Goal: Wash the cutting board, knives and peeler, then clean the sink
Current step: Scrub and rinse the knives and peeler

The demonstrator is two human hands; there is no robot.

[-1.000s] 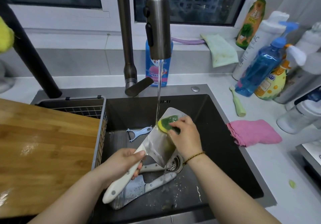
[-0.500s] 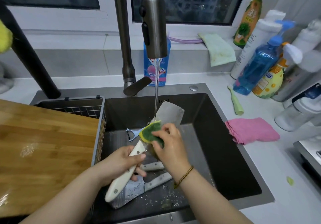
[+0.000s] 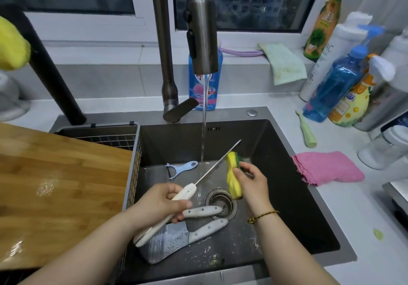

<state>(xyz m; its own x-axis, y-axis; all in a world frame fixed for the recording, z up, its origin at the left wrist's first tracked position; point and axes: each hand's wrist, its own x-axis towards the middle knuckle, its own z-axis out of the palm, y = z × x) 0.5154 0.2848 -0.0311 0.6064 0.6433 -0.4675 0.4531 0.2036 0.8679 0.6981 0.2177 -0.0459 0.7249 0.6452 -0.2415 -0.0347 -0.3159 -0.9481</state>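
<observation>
My left hand (image 3: 162,205) grips the white handle of a cleaver (image 3: 217,163), whose blade shows edge-on above the dark sink (image 3: 293,198), next to the water stream. My right hand (image 3: 251,183) holds a yellow and green sponge (image 3: 233,178) just right of the blade, apart from it. Two more white-handled knives (image 3: 176,238) lie on the sink floor by the drain (image 3: 220,200). A light blue peeler (image 3: 181,167) lies at the back left of the basin. The wooden cutting board (image 3: 57,187) rests over the sink's left side.
The tap (image 3: 202,30) runs above the basin. A wire drain basket (image 3: 106,136) sits under the board. On the right counter are a pink cloth (image 3: 329,167), a green brush (image 3: 306,132) and several detergent bottles (image 3: 337,85). A blue bottle (image 3: 206,81) stands behind the tap.
The cleaver has been turned from flat-on to edge-on. My right hand has drawn the sponge off the blade to its right side.
</observation>
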